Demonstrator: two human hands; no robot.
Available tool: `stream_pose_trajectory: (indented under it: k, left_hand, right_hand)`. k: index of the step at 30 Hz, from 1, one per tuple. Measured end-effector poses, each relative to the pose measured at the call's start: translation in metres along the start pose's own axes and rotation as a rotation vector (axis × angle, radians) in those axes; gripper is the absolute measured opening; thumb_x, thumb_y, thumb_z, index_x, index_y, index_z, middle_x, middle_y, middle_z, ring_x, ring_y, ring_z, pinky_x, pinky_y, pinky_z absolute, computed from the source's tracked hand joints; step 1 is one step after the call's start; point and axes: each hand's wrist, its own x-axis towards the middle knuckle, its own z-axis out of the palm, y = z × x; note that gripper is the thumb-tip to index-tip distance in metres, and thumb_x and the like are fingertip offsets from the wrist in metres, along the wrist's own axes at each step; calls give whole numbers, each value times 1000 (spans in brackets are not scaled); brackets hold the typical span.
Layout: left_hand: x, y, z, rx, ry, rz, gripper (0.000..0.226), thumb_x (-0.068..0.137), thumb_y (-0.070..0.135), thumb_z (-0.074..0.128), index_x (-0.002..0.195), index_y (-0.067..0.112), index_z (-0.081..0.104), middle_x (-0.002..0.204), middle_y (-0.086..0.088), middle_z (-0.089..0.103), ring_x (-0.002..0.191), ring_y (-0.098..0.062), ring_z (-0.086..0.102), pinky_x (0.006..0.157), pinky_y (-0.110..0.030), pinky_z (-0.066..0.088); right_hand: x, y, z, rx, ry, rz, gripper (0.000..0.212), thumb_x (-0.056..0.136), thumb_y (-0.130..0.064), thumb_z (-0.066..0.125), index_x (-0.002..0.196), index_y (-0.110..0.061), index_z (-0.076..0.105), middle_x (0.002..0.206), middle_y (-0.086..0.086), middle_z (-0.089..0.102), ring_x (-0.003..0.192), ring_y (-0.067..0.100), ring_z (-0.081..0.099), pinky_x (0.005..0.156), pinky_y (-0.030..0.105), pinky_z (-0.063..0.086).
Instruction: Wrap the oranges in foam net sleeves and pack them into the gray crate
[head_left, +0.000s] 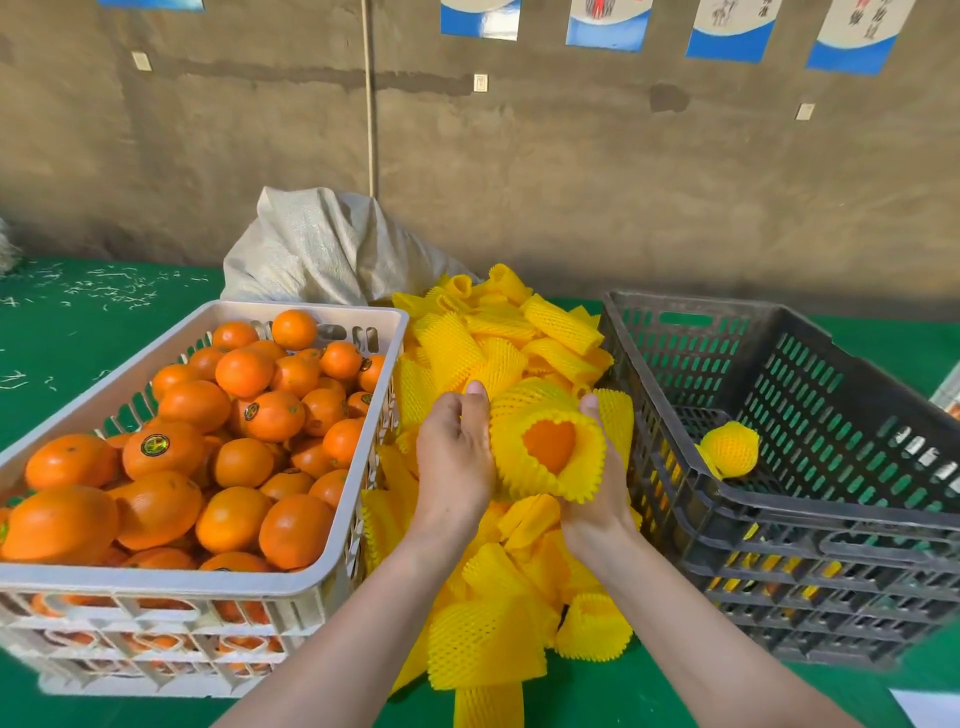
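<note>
The orange (550, 444) sits inside a yellow foam net sleeve (511, 462), held above the pile of loose sleeves (493, 338) between the white crate (156, 577) and the gray crate (779, 512). The sleeve's open end faces the camera, and the fruit shows through the opening. The right hand (597, 499) cups the sleeve from below and from the right side. Its fingers are curled round the foam and its thumb lies at the upper right rim. The left hand (454, 457) is just beside the sleeve's left rim, back of the hand toward the camera, fingers curled and thumb raised. The back of the hand hides the fingertips, so a pinch on the foam cannot be confirmed. The two hands are near each other, with the sleeve between them. One wrapped orange (730, 449) lies on the floor of the gray crate. The white crate holds unwrapped oranges (244, 371).
</note>
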Motion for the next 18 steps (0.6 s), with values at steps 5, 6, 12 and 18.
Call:
stream_pose_trajectory:
  k: [5, 6, 12, 18]
  left_hand:
    - [7, -1, -6, 266, -13, 178, 49, 98, 31, 45, 53, 19, 31, 46, 9, 27, 45, -8, 30, 47, -22, 20]
    - [8, -1, -7, 317, 3, 204, 49, 96, 32, 47, 52, 20, 31, 45, 9, 27, 44, -7, 32, 46, -23, 20]
    - [11, -8, -8, 195, -4, 186, 42, 91, 31, 55, 56, 13, 40, 50, 4, 36, 47, -3, 36, 46, -17, 27]
    - [13, -12, -11, 39, -113, 127, 37, 81, 40, 50, 59, 12, 43, 56, -2, 38, 52, -2, 35, 50, -19, 30]
  right_hand:
    - [0, 2, -1, 219, -26, 157, 41, 95, -50, 36, 93, -18, 62, 72, -4, 73, 67, 12, 69, 59, 27, 56]
    - [0, 1, 0, 257, -60, 184, 46, 92, -53, 36, 98, -18, 64, 83, 1, 74, 77, 16, 69, 68, 33, 56]
    - [-1, 0, 3, 328, -227, 235, 39, 75, -45, 54, 88, -16, 77, 97, 11, 72, 84, 24, 70, 78, 37, 55]
    - [-1, -3, 2, 336, -222, 230, 35, 72, -40, 54, 67, -15, 77, 76, 9, 72, 67, 21, 69, 63, 30, 57]
